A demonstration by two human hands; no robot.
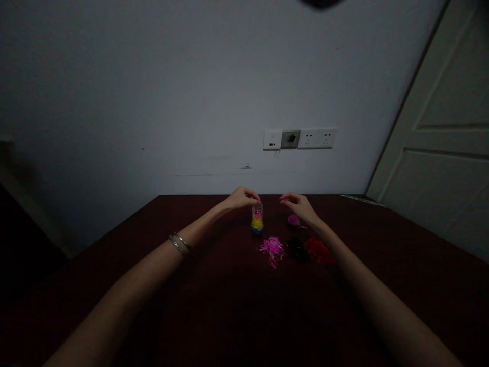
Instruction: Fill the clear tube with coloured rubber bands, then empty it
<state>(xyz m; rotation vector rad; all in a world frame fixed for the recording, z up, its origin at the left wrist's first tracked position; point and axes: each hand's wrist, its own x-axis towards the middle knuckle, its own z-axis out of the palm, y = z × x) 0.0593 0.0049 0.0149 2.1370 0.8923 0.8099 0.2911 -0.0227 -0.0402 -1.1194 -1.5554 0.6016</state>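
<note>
My left hand point(242, 198) is closed at the mouth of a small clear bottle point(257, 219), fingertips at its rim. The bottle stands upright with blue, yellow and pink layers inside. To its right my right hand point(299, 205) hovers with fingers bent and slightly apart, nothing visible between them. Just below that hand lies a pink funnel or scoop-like piece point(294, 220) with a thin stem. Nearer to me is a loose pile of pink rubber bands point(273, 247). Beside it sit a black pile point(297, 249) and a red pile point(319, 250), the red one partly behind my right forearm.
The dark reddish table point(214, 306) ends against a pale wall point(191, 102). Sockets and a switch panel point(317, 138) are set in the wall above the table. A white panelled door point(446, 127) stands at the right. The scene is dim.
</note>
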